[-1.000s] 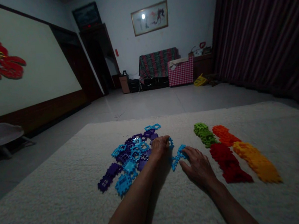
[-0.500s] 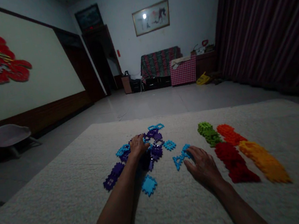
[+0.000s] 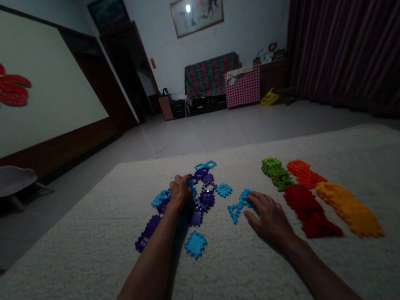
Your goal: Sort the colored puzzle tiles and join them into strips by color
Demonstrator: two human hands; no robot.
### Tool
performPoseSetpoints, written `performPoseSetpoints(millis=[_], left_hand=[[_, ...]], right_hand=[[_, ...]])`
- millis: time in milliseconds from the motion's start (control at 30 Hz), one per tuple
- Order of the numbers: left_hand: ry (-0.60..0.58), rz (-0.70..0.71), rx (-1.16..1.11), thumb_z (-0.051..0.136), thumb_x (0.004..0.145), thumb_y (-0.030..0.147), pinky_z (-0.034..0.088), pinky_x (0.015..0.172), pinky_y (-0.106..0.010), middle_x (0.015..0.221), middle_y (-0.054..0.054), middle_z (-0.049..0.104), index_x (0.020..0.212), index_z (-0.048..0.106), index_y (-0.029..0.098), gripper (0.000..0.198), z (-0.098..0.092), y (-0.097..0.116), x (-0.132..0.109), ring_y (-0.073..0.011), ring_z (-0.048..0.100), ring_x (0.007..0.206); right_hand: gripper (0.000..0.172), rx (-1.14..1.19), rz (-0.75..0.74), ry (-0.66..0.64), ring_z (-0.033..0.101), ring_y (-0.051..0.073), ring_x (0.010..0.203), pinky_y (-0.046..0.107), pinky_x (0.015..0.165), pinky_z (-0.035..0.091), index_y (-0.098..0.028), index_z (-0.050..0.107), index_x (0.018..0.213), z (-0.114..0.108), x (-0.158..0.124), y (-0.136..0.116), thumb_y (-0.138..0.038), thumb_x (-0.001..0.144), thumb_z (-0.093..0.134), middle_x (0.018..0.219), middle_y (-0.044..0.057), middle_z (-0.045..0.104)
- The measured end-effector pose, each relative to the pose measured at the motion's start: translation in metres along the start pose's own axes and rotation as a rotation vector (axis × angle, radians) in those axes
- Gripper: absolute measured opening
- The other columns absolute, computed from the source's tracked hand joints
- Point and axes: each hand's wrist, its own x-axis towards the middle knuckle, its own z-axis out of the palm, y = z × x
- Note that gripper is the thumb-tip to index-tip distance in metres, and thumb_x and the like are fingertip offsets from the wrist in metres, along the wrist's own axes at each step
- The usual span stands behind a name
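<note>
A heap of light blue and purple interlocking plastic tiles [image 3: 201,189] lies on a cream carpet [image 3: 89,263]. My left hand [image 3: 179,191] rests on the heap with its fingers curled over tiles; what it grips is hidden. My right hand [image 3: 268,217] lies flat, fingers stretched, its fingertips touching a short row of light blue tiles [image 3: 240,205]. One loose light blue tile [image 3: 195,244] lies beside my left forearm.
To the right lie sorted rows of green tiles [image 3: 276,173], orange tiles [image 3: 303,173], red tiles [image 3: 310,213] and yellow tiles [image 3: 347,208]. A small pale stool [image 3: 5,181] stands by the left wall. Covered furniture [image 3: 212,77] stands at the far wall.
My left hand moved left from the middle onto the blue and purple heap. A light blue tile now lies apart near my forearm. My right hand has stayed by the blue row.
</note>
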Motion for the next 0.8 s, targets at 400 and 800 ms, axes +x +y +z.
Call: performPoseSetpoints(millis=[400,800], left_hand=[[0.181,-0.009,-0.595,0.061,0.074,0.008,0.048,0.099,-0.035,0.106,-0.007,0.073,0.106,0.072,0.017,0.035,-0.011,0.045,0.007,-0.0212,0.065,0.103],[-0.024,0.142,-0.469,0.063,0.078,0.014,0.047,0.102,-0.036,0.117,-0.013,0.07,0.119,0.067,0.013,0.041,0.013,0.105,-0.031,-0.0241,0.064,0.111]], right_hand=[[0.035,0.017,-0.021,0.024,0.052,0.028,0.118,0.047,0.096,0.043,-0.021,0.06,0.118,0.0,0.001,0.0,-0.028,0.085,0.054,0.129,0.011,0.059],[0.041,0.075,-0.039,0.078,0.051,0.026,0.121,0.044,0.101,0.043,-0.018,0.057,0.122,0.002,-0.003,0.004,-0.026,0.082,0.053,0.13,0.013,0.056]])
